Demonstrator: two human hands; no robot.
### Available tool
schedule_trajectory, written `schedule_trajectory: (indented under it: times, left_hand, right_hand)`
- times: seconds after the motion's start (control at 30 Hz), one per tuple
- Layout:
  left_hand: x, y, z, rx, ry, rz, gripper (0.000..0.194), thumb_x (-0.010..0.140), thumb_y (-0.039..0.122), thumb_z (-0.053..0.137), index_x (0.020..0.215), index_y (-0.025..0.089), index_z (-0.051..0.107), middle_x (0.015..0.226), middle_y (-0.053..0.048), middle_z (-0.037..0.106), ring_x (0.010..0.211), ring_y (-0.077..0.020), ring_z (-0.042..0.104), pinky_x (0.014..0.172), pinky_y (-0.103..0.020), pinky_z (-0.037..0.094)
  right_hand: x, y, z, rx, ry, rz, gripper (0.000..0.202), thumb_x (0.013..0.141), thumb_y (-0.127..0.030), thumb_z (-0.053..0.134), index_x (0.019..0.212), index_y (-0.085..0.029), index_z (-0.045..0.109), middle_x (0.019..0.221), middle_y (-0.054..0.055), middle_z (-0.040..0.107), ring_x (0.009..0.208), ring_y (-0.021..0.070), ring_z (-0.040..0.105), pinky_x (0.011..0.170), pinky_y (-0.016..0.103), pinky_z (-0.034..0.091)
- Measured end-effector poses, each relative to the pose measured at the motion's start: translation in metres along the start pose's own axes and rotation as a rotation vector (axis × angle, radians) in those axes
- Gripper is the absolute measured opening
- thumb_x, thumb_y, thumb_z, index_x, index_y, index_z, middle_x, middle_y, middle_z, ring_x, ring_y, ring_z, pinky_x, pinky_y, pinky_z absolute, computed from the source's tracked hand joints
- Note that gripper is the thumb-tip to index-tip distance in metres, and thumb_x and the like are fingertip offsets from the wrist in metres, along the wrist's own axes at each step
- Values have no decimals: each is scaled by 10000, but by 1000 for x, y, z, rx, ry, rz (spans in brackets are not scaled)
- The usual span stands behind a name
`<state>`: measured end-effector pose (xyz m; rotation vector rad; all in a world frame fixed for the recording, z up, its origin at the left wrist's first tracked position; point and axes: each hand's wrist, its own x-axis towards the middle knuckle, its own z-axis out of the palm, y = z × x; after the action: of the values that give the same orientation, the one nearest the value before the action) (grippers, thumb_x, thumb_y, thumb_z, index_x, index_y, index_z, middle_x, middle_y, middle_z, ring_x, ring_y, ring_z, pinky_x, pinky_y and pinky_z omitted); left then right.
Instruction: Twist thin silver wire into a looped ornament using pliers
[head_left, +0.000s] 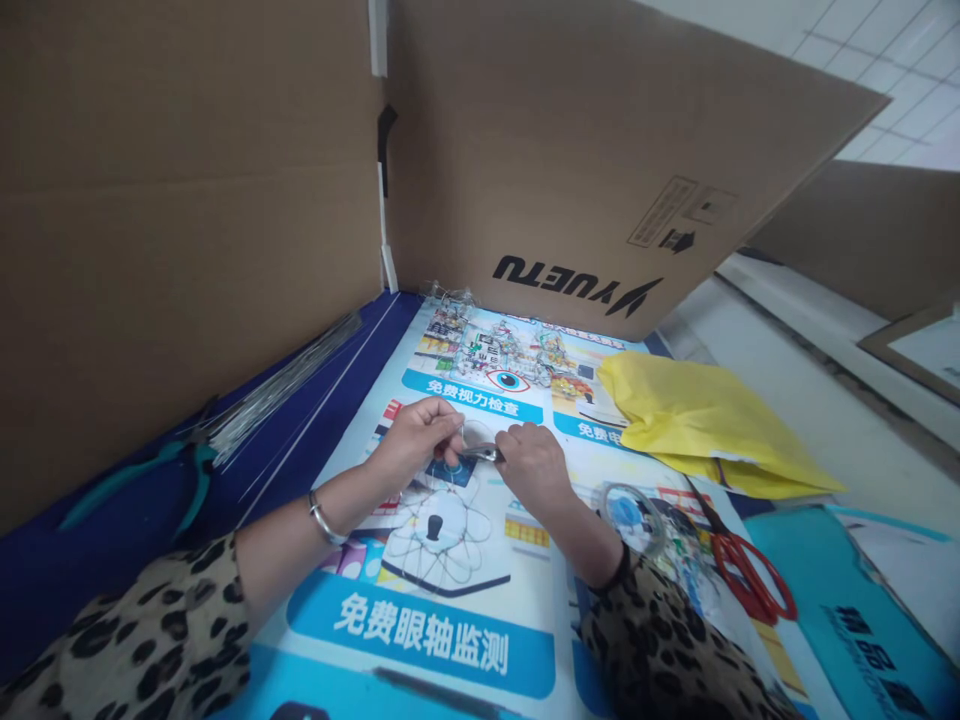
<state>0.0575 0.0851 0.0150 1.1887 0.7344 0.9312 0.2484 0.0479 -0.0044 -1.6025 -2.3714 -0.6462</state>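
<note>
My left hand [421, 437] is closed in a pinch on a thin wire [475, 432] bent into a loop. Wrapped round the handles of small metal pliers [482, 452], my right hand [534, 468] sits just to the right, and the pliers' jaws point left to the wire near my left fingertips. Below both hands, a flower-like shape of thin wire loops [442, 535] lies on the printed poster [525, 590]. Whether the loop in my fingers joins that shape is too fine to tell.
Teal-handled pliers [196, 485] and a bundle of straight wires [277, 385] lie at left. Cardboard walls [570, 150] rise behind. Wire pieces [551, 350] lie at the poster's back. At right are a yellow bag [705, 415], a clear round container [632, 517] and red-handled scissors [750, 575].
</note>
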Motion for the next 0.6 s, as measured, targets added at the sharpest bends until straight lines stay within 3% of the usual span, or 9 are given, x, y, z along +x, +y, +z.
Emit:
schedule_trajectory:
  times: [0.23,0.6]
  left_hand:
    - [5,-5,-1,71,42,-8,250,771,377,592,756,152,483,588,14,613,455,-86,564,449,-180,420]
    - [5,-12,-5,262,0,159,196,834,352,510,770,168,510,615,31,573,514,-88,559,532,-206,452]
  right_hand:
    - [0,-1,-2,-14,-33,32,81,771,-246,548,732,-185,583,696,43,563,712,179,447,658,307,231]
    - [3,-4,-13,38,-214,70,86,773,-272,547,751,-196,581,725,27,587,729,175,486,666,303,242]
